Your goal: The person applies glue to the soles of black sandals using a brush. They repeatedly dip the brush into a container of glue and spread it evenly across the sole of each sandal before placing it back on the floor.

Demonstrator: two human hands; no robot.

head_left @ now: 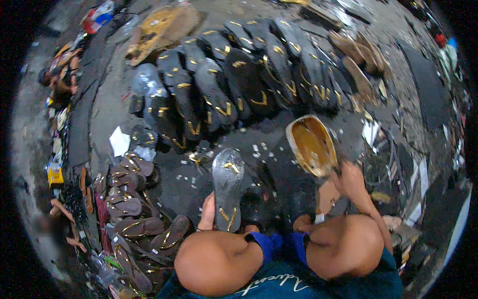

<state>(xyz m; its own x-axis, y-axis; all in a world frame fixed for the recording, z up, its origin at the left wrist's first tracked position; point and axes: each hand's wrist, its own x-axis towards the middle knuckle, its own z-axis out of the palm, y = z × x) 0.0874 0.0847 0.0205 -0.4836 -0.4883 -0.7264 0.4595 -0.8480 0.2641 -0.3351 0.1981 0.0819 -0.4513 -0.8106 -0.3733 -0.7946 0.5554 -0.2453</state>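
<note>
In front of my left knee, my left hand (206, 213) grips a dark sandal sole (228, 189) by its left edge. The sole lies bottom face up, its wider half wet and shiny, with gold strap ends folded onto it. To the right sits an oval tub (313, 144) of yellow-brown glue-like liquid, its rim crusted. My right hand (348, 179) is beside the tub's near edge, slightly blurred, its fingers curled together; what they hold is hidden. Beyond, rows of black soles (214, 92) with gold strap ends overlap one another.
Brown sandals with gold straps (142, 226) are heaped at my left. Small white scraps (191, 177) litter the dark floor mat. A worn tan board (162, 30) lies at the far left, brown sole pieces (361, 55) at the far right. Another person (59, 226) is at the left edge.
</note>
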